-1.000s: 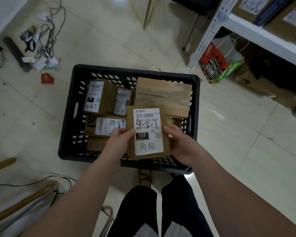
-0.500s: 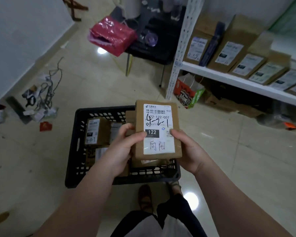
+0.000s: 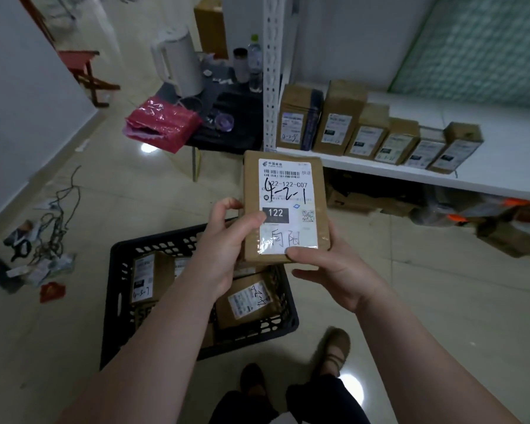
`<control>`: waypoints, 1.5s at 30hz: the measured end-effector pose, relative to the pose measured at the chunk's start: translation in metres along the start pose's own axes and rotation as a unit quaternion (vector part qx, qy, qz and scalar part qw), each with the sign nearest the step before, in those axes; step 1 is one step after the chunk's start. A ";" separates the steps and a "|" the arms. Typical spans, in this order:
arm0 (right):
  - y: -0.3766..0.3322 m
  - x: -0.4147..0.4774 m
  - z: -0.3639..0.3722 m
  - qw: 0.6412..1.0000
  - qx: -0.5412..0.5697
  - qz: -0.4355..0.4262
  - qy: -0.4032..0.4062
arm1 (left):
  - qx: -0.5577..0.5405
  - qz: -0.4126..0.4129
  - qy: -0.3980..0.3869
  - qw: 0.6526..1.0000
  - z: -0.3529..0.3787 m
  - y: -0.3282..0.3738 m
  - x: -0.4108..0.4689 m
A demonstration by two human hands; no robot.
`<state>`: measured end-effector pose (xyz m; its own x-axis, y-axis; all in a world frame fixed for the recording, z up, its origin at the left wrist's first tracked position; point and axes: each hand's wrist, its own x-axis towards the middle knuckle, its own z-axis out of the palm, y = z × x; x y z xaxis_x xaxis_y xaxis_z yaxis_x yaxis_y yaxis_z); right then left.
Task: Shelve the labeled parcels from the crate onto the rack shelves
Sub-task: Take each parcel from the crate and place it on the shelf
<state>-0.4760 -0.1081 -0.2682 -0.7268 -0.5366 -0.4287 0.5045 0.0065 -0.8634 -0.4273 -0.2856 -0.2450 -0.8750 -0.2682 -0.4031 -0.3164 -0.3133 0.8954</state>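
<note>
One parcel (image 3: pixel 285 206) gripped by both hands, left (image 3: pixel 227 249) and right (image 3: pixel 328 267), above crate (image 3: pixel 117 289); six parcels (image 3: pixel 377 133) counted on shelf (image 3: pixel 502 179).

Brown parcel (image 3: pixel 285 206) with white label, black latticed crate (image 3: pixel 117 304), white rack shelf (image 3: pixel 380 171).

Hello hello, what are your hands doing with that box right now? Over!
Left hand and right hand both gripping the flat brown cardboard parcel, label up. Raised above the black plastic crate. White rack shelf ahead, nothing between.
</note>
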 end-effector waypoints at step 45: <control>-0.153 -0.149 -0.354 0.990 -0.010 -0.118 0.072 | 0.112 0.090 -0.150 0.978 0.390 0.008 -0.003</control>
<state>-0.6096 0.2695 -0.1661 -0.8828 -0.3995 -0.2472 0.3050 -0.0871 -0.9484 -0.5704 0.0676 -0.1632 -0.9816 -0.0101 -0.1905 -0.1894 -0.0692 0.9795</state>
